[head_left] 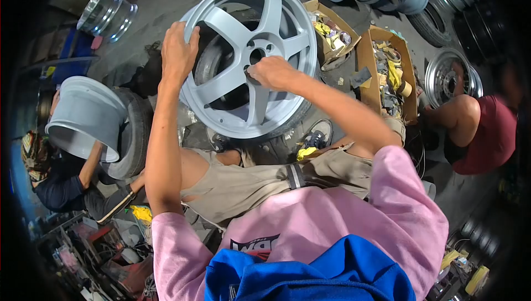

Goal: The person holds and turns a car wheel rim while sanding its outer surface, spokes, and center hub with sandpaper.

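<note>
On your right, the larger cardboard box point(365, 57) is crowded with mixed scraps, a yellow piece point(395, 74) and a pale roll point(406, 88). Just left and farther off, the smaller box point(336, 55) holds more yellow and pale scraps.

Your grey five-spoke wheel point(238, 32) lies in front of you, over a dark tyre point(209, 63). Your left grip point(187, 36) is clamped on its left edge, fingers over the rim and thumb inward. Your right grip point(271, 74) curls at the hub, fingertips partly hidden; you cannot tell whether they are together or closed on something.

The dark floor point(146, 13) spreads beneath. To your left, a person point(63, 190) handles a grey wheel barrel point(91, 113); to your right sits another person in dark red point(489, 135), beside a shiny wheel point(440, 77). Yellow cloth point(307, 152) touches your right shoe point(318, 135).
</note>
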Demonstrator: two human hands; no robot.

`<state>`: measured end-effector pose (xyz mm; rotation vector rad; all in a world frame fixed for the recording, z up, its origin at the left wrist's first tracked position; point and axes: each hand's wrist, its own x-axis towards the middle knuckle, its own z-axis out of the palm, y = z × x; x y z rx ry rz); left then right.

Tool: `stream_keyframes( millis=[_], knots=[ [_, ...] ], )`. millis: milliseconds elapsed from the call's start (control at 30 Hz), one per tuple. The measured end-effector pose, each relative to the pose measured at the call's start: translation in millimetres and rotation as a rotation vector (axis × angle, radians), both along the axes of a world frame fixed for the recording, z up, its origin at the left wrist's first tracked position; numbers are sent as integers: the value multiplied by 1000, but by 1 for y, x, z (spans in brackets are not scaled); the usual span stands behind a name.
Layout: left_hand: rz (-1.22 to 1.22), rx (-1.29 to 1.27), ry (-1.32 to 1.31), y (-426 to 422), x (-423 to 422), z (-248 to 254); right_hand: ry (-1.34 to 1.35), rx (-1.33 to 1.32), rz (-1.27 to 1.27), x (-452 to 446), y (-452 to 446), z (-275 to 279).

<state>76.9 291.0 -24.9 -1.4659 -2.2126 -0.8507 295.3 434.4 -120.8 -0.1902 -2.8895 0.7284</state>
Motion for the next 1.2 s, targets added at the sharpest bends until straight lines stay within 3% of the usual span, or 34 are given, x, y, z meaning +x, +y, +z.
stream_keyframes(
  millis=[33,67,100,167,300,367,400,467,500,567,600,633,733,833,967,1033,1067,1133,1200],
  knots=[
    [-7,29,8,0,2,1,-34,336,146,-2,5,8],
    [-7,27,7,0,2,2,-6,492,213,-5,7,14],
    [-14,3,-3,0,3,4,-9,490,214,-3,10,8],
    [-8,-20,-15,0,3,2,286,577,273,1,15,-15],
    [-10,-8,-13,-2,1,2,186,395,78,8,-5,-33],
    [-4,-38,-35,1,0,3,134,-455,-146,2,-6,-26],
    [-8,-28,-26,0,-3,1,138,-454,-145,7,3,-26],
    [-8,-16,-18,-1,-10,0,-232,-1085,-372,29,31,-27],
    [-3,-13,6,0,-13,-1,-239,-1078,-375,37,32,-30],
    [-2,-13,21,1,-13,-7,274,-531,-237,53,29,-40],
    [7,-22,19,1,-13,-6,324,-267,-173,50,29,-36],
    [16,-33,20,0,-13,-3,329,-269,-175,44,24,-30],
    [22,-15,11,0,-8,0,197,131,84,15,9,-15],
    [24,-31,-20,-1,-6,0,151,291,46,4,0,-20],
    [8,-31,-22,0,-10,-5,-44,194,-85,-10,-13,-26],
    [10,-56,-18,1,-8,-3,97,-567,-118,-20,-1,-50],
    [2,-49,-29,1,-6,-1,102,-563,-127,-13,5,-54],
    [1,-37,-38,3,-7,1,-86,-1736,-228,3,11,-44],
    [8,-4,11,0,-10,-6,23,-1721,-270,19,-3,-27]
  ],
)
